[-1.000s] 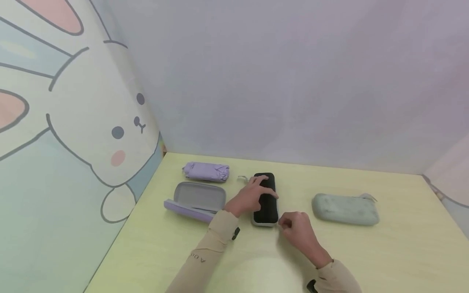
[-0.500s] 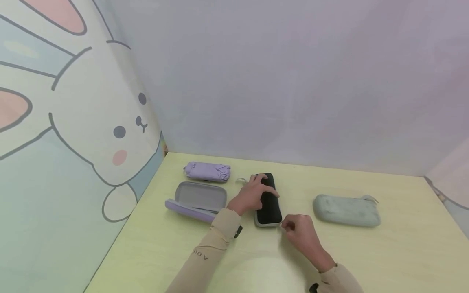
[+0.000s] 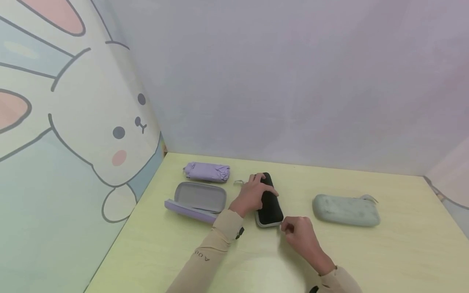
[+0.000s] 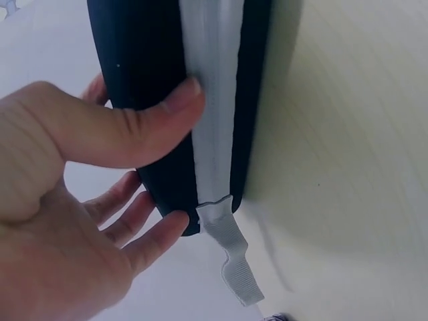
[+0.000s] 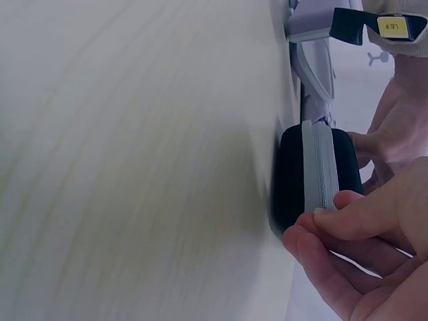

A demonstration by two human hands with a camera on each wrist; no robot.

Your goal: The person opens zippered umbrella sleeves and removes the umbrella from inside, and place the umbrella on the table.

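A black zippered case with a grey zipper band lies lengthwise near the middle of the table. My left hand grips its far half from the left. In the left wrist view the thumb presses by the band, fingers behind the case, and a grey fabric tab hangs off that end. At the near right corner, my right hand pinches the end of the zipper between thumb and forefinger. The zipper pull itself is hidden in those fingers. The right wrist view shows the band running up to the fingertips.
Left of the case sits an opened box with a grey tray and a lilac flap. Behind it lies a lilac wrapped bundle. A grey-green pouch rests on the right. A pale wall borders the table's far edge.
The near end of the case has swung slightly to the right, so it lies more slanted. My right hand has shifted a little right and nearer with it; the left keeps its grip.
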